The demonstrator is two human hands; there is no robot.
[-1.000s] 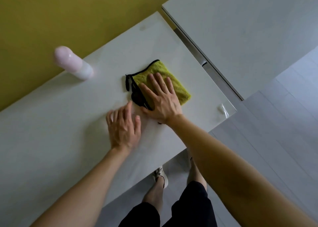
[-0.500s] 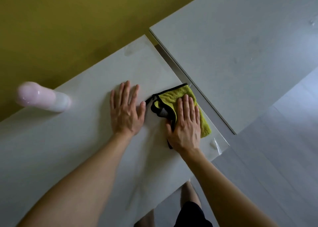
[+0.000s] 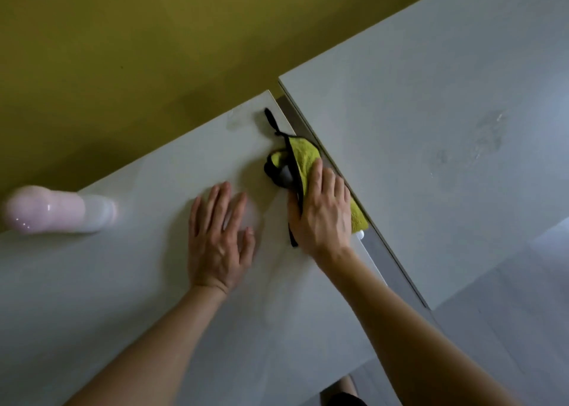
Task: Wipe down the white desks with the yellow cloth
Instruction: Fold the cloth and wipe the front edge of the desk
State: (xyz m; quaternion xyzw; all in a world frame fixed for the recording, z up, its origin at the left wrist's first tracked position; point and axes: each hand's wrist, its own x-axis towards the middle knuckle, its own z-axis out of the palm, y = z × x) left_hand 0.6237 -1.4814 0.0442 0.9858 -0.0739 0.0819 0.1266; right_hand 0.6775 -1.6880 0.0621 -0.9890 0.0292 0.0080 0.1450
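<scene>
A yellow cloth (image 3: 303,157) with black trim lies bunched at the right edge of the near white desk (image 3: 138,282), by the gap to the second white desk (image 3: 431,128). My right hand (image 3: 321,214) presses flat on the cloth with straight fingers, covering its near half. A black strap of the cloth trails toward the desk's far corner. My left hand (image 3: 218,236) rests flat on the near desk, fingers spread, a little left of the cloth and apart from it.
A pink and white bottle (image 3: 58,210) stands on the near desk at the far left. A yellow wall (image 3: 154,51) runs behind both desks. A narrow gap separates the desks. Grey floor (image 3: 508,328) shows at the lower right.
My right hand has slid the cloth along the desk's right edge toward the far corner, and its black strap now trails ahead. My left hand stays flat on the desk.
</scene>
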